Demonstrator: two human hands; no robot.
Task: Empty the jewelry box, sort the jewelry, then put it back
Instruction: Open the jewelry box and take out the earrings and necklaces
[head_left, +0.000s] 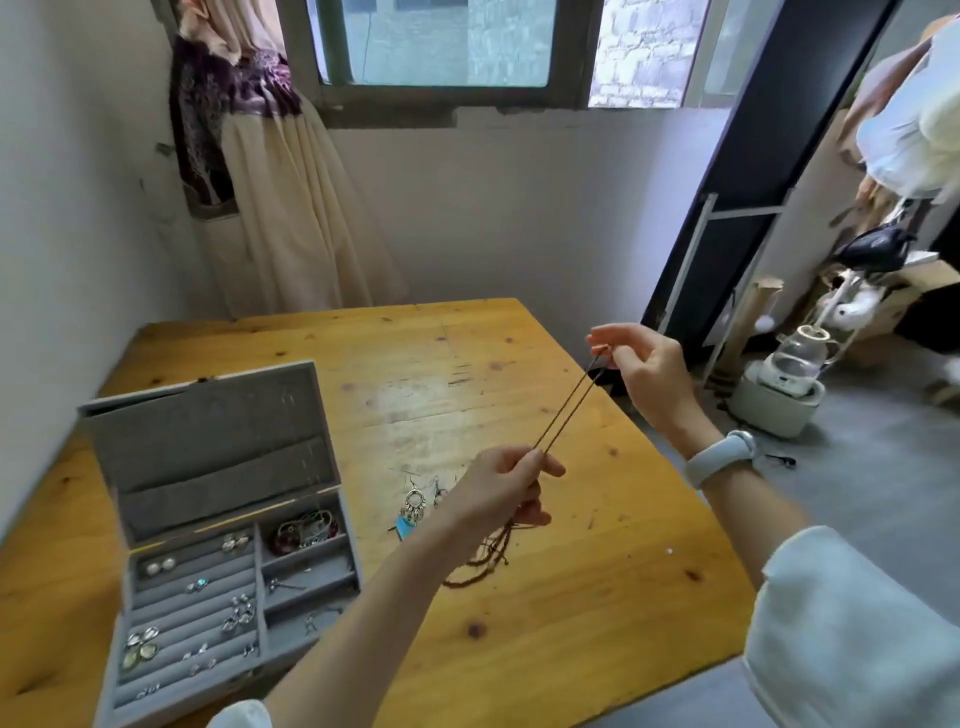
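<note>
necklace pulled straight above the table

the left hand pinches a brown beaded necklace low down, and the right hand pinches its far end higher up. the cord runs taut between them, likely to untangle it for sorting, while the slack end trails onto the wooden table. the grey jewelry box stands open to the left, mostly full. a pair of earrings lies just beside it.
</note>
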